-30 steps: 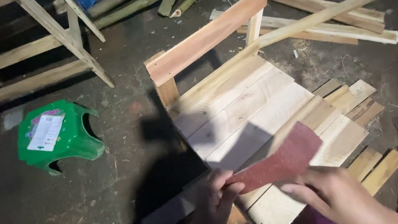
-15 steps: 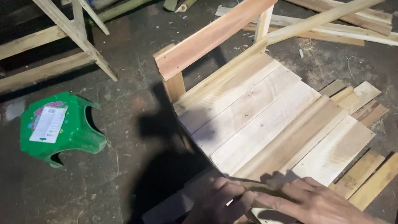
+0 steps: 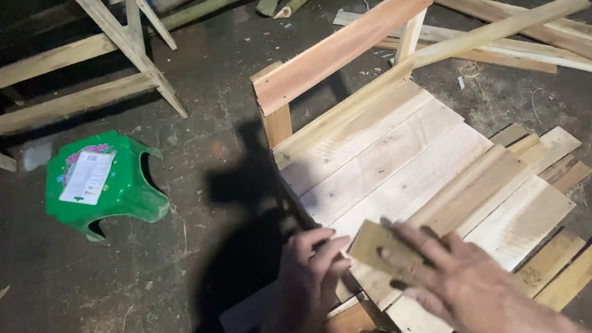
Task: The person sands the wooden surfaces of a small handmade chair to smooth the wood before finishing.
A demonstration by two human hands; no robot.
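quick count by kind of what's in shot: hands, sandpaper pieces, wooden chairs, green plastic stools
hands: 2, left hand and right hand
sandpaper piece: 1, under the right hand's fingers on the seat
wooden chair: 1
green plastic stool: 1, lying on the floor
total: 5

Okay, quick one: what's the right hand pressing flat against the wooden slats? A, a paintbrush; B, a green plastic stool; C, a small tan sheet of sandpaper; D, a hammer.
C: the right hand lies with spread fingers on a small tan sheet of sandpaper on the slats, with the left hand at its edge; the green stool sits apart on the floor.
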